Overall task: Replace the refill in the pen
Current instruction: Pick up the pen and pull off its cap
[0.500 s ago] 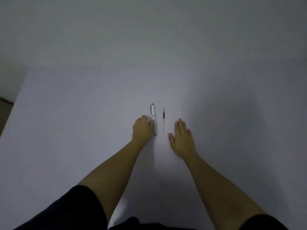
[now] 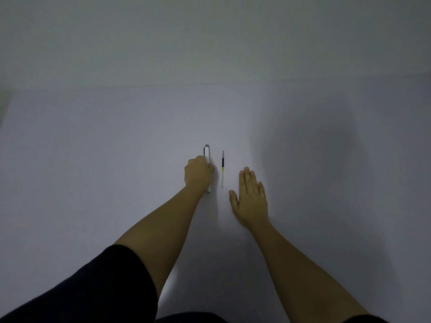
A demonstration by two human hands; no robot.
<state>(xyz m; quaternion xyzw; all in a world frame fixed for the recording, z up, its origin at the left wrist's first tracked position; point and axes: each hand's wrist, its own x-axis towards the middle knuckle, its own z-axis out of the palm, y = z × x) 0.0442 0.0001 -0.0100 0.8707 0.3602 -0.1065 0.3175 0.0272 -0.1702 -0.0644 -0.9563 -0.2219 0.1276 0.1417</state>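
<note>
On the left, a dark sleeve (image 2: 93,287) leads up a bare forearm to the left hand (image 2: 198,173), which is curled over the middle of the pen (image 2: 207,157). Half a second ago this hand sat lower, its fingers just touching the pen's near end; it has slid up the barrel and now covers most of it, so that only the capped far end and a short bit of the near tip (image 2: 208,190) show. The fingers look closed around the barrel, though the pen seems to rest on the table (image 2: 116,148) rather than being lifted clear; whether it is off the surface I cannot tell.

Just beside the pen, to its right and parallel to it, lies the refill (image 2: 222,170), thin, dark toward its far tip, with a yellow band and a pale near half. It touches neither hand and has not moved.

Further right, the right hand (image 2: 249,199) lies flat and open on the table, palm down, fingers together, holding nothing. It sits near the refill's near end and is much where it was.

So the change is a firmer hold on the pen, which I take as the start of the first step: picking it up to open it. Nothing is yet unscrewed, and the refill waits.
</note>
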